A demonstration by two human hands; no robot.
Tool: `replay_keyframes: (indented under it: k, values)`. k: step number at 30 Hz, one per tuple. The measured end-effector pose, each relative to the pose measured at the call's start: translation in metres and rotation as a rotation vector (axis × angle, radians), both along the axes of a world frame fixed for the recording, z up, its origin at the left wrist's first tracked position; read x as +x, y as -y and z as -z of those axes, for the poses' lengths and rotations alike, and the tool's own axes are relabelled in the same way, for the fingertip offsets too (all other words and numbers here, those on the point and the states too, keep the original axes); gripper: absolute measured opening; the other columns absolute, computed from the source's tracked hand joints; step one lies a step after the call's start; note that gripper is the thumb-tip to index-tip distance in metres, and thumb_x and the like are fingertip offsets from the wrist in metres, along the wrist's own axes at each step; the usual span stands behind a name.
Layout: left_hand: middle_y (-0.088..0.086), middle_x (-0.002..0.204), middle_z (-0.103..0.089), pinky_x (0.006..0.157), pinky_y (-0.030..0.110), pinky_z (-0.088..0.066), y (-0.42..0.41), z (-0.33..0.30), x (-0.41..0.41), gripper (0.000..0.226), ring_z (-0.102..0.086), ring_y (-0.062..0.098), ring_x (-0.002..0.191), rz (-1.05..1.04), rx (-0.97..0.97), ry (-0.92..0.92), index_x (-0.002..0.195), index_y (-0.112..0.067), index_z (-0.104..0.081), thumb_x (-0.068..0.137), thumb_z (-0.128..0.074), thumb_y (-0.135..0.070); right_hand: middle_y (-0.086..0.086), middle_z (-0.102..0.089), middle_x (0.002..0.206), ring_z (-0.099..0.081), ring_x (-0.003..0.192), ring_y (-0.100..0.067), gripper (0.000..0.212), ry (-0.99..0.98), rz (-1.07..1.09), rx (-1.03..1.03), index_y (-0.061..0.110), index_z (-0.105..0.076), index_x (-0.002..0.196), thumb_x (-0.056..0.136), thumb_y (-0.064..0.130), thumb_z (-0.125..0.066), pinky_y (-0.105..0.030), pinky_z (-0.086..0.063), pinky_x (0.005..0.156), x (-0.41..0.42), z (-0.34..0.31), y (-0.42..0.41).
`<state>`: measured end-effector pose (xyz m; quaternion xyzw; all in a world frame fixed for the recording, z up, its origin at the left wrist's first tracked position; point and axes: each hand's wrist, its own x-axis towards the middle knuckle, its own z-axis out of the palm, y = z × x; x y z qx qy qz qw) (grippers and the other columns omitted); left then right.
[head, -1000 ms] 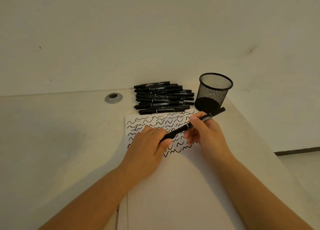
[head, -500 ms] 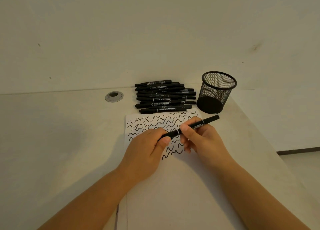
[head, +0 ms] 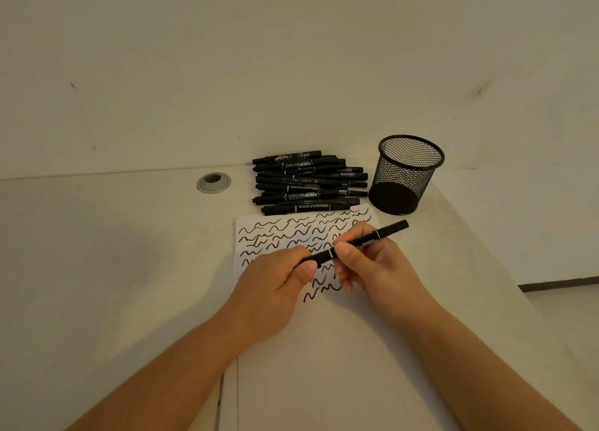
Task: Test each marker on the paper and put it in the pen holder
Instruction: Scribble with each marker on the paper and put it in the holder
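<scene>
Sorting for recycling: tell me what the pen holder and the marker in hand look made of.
Pen holder: likely metal, black open mesh with a solid rim and base. Marker: probably plastic, smooth black barrel with white printing, faint sheen.

Setting: office or study desk.
Pale desk (head: pixel 97 252) with metal cable grommet (head: pixel 213 182), mesh pen holder (head: pixel 406 174), stacked black markers (head: pixel 308 184), scribbled paper (head: pixel 275 232), plain wall (head: pixel 291 57).

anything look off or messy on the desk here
Nothing is spilled or damaged. One oddity: the black mesh pen holder looks empty, though the white paper is already covered in squiggles. The black markers lie in a loose pile behind it.
</scene>
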<state>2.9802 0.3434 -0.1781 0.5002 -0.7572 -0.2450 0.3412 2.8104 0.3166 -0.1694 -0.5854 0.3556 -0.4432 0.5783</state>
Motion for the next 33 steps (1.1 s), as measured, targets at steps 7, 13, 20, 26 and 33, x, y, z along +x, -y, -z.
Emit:
replay_keyframes:
  k: [7, 13, 20, 26, 33]
  values:
    - [-0.022, 0.058, -0.051, 0.048, 0.017, -0.029, 0.0, -0.001, -0.001, 0.025, -0.044, 0.005, 0.052, -0.004, -0.004, 0.001, 0.069, -0.036, -0.044, 0.088, -0.033, -0.047, 0.004, -0.058, 0.053, -0.051, 0.048, -0.01, 0.011, -0.012, 0.079, -0.001, 0.012, -0.056, 0.081, 0.09, 0.009, -0.052, -0.02, -0.045, 0.046, 0.004, 0.0, -0.005]
    - [-0.013, 0.051, -0.042, 0.049, 0.017, -0.029, 0.002, -0.001, -0.005, 0.03, -0.047, 0.001, 0.057, -0.083, -0.035, 0.029, 0.083, -0.026, -0.057, 0.088, -0.033, -0.043, 0.009, -0.063, 0.053, -0.051, 0.043, -0.002, 0.012, -0.207, 0.289, -0.012, 0.018, -0.062, 0.075, 0.086, 0.024, -0.059, -0.013, -0.041, 0.043, 0.005, -0.001, -0.004]
    - [-0.013, 0.049, -0.042, 0.049, 0.013, -0.034, 0.006, -0.003, -0.006, 0.029, -0.048, 0.001, 0.054, -0.167, -0.024, -0.047, 0.083, -0.027, -0.057, 0.089, -0.034, -0.043, 0.008, -0.059, 0.055, -0.054, 0.054, -0.005, 0.02, -0.446, 0.422, -0.316, 0.034, -0.058, 0.064, 0.084, 0.035, -0.058, -0.015, -0.044, 0.052, 0.0, 0.0, -0.005]
    - [-0.014, 0.056, -0.047, 0.051, 0.015, -0.031, 0.001, -0.001, -0.008, 0.021, -0.047, 0.005, 0.054, -0.163, -0.059, 0.05, 0.088, -0.022, -0.059, 0.095, -0.041, -0.03, 0.002, -0.065, 0.073, -0.056, 0.05, -0.012, 0.021, -0.854, 0.42, -0.943, 0.016, -0.07, 0.097, 0.077, 0.014, -0.065, -0.021, -0.046, 0.043, 0.011, 0.0, -0.009]
    - [-0.011, 0.071, -0.057, 0.057, 0.019, -0.034, 0.0, -0.016, -0.011, 0.026, -0.051, 0.006, 0.064, -0.188, -0.176, 0.073, 0.095, -0.022, -0.06, 0.093, -0.038, -0.037, 0.001, -0.061, 0.065, -0.054, 0.05, -0.015, 0.013, -1.022, 0.381, -1.271, 0.015, -0.069, 0.087, 0.075, 0.01, -0.071, -0.026, -0.043, 0.038, 0.008, -0.022, 0.0]
